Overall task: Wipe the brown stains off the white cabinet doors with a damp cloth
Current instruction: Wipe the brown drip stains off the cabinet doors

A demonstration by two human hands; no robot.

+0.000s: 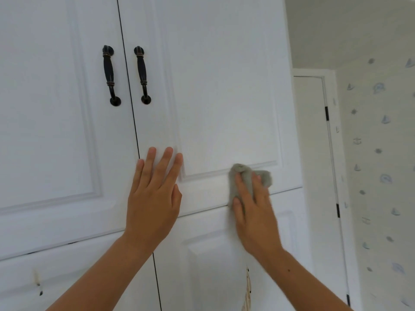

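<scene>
**Grey cloth pressed to the bottom rail of the upper right door**

The grey cloth (240, 170) is bunched against the upper right cabinet door (224, 97), on its bottom rail just under the raised panel and just above the seam with the lower right door (213, 254). The right hand (256, 216) holds it there. Its grip is closed on the cloth: a strip of fabric runs up between the fingers, the thumb lies on the cloth's lower edge, and the fingertips push it onto the white surface. This hand is a little blurred.

The left hand (152, 198) lies flat on the same door beside it, fingers straight and spread, holding nothing, its little finger near the gap between the two upper doors.

A brownish streak (248, 286) runs down the lower right door below the right wrist. A smaller mark (37, 281) shows on the lower left door.

Two dark handles (110, 75) (142, 74) stand upright on either side of the centre gap, above the hands. To the right are a white room door (314, 153) with black hinges and wallpaper (381, 153) printed with small boats and anchors.
</scene>
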